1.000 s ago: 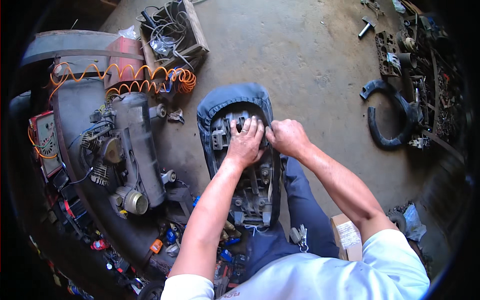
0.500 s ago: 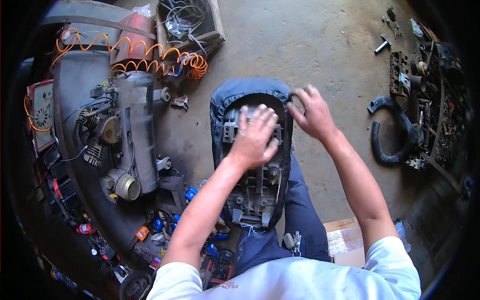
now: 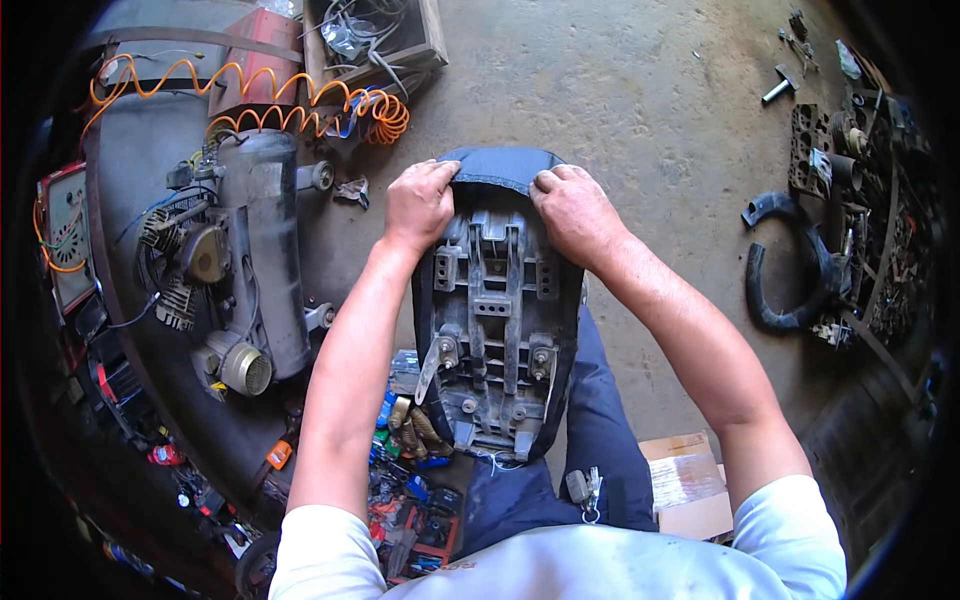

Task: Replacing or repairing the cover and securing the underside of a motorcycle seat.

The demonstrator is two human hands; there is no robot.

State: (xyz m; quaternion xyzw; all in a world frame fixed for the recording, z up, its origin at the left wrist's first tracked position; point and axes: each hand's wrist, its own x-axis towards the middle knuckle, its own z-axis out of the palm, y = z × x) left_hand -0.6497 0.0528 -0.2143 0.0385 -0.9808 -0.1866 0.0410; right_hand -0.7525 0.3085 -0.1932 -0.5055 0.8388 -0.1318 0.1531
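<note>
Upside down across my lap lies a motorcycle seat (image 3: 493, 308), its ribbed black plastic base with metal brackets facing up. A dark fabric seat cover (image 3: 505, 168) wraps round its far end, the loose edge folded over the base. At the far left corner my left hand (image 3: 421, 203) pinches the cover's edge. My right hand (image 3: 578, 212) grips the same edge at the far right corner, thumb on the inner side. Between both hands the edge is stretched nearly straight. White string shows at the seat's near end.
An air compressor (image 3: 262, 250) with a coiled orange hose (image 3: 385, 118) stands at the left. Tools and a red crate (image 3: 435, 535) lie by my left leg. A cardboard box (image 3: 690, 480) sits at my right. A curved black tube (image 3: 765, 290) and metal parts lie farther right.
My left hand has gone from the middle of the base to the cover's far left corner and taken hold. My right hand has moved inward and gripped the edge, which now folds over the base.
</note>
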